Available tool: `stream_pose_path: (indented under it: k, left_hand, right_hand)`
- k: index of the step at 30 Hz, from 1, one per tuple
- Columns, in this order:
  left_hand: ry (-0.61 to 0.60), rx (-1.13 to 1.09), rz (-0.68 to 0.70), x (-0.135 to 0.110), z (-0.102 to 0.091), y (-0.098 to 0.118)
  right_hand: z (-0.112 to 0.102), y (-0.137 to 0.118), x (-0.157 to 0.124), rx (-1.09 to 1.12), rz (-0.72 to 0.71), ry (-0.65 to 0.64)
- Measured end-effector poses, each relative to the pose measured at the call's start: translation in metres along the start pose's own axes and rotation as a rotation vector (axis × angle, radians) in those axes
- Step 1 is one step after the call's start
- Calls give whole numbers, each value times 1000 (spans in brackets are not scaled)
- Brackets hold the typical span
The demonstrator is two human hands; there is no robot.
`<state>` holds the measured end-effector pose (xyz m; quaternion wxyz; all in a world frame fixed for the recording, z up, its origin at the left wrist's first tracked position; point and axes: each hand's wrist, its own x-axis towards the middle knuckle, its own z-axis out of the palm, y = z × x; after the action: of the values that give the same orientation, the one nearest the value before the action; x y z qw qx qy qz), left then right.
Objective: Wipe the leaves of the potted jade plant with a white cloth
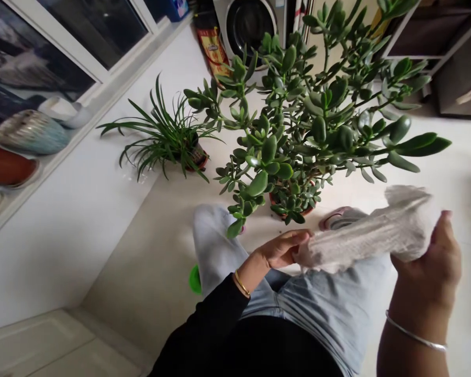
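Left hand, right hand on white cloth, jade plant, spider plant beyond

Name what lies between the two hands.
The head view shows a crumpled whitish cloth spanning the gap, held by the left hand and the right hand.

1 head-worn camera looking forward and down, close above left hand and right hand; frame tilted

Left hand and right hand hold what looks like a white cloth.
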<state>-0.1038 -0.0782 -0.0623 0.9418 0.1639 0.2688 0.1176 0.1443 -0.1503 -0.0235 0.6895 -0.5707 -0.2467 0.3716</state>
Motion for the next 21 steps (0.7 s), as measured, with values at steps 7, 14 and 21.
stream_pose_path:
  k: [7, 14, 21]
  left_hand:
    - [60, -555, -25, 6, 4, -13]
    - [230, -540, 165, 43, 43, 19]
    - [373, -240, 497, 102, 71, 34]
  right_hand:
    - [19, 1, -7, 446, 108, 331]
    - [3, 53, -7, 686, 292, 183]
    - [39, 60, 12, 495, 258, 31]
